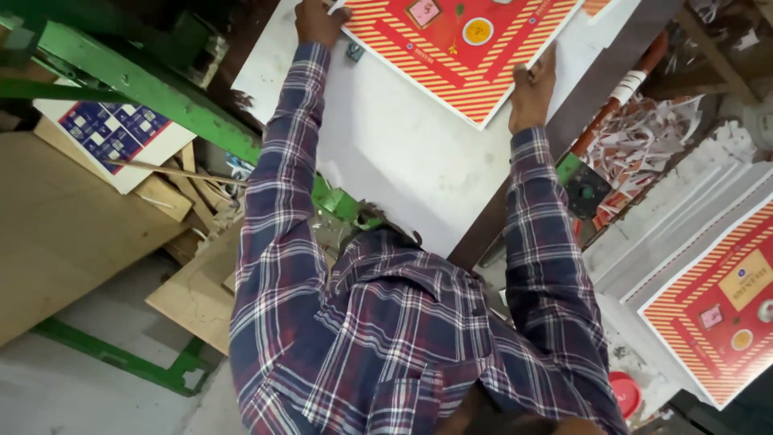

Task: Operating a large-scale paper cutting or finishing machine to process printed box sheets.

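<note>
Head view, looking straight down over a plaid shirt with both arms stretched forward. Both hands grip one printed carton sheet: red, with orange-and-cream diagonal stripes round the border, a small square picture panel and a round yellow emblem near its middle. The sheet lies flat on a white work surface, set at an angle, its upper part cut off by the frame edge. Left hand closed on the sheet's left edge near a corner; right hand clamped on its lower right edge, fingers curled over the rim. A dark board edge runs along the right side of the white surface. Lower right: a stack of matching sheets, same red and striped border, with a yellow rectangular label panel. Between them, a heap of white and red paper trimmings. Upper left: a green metal frame, and below it a white card with a blue grid print resting on plywood boards. A red round lid sits on the floor near the stack.
</note>
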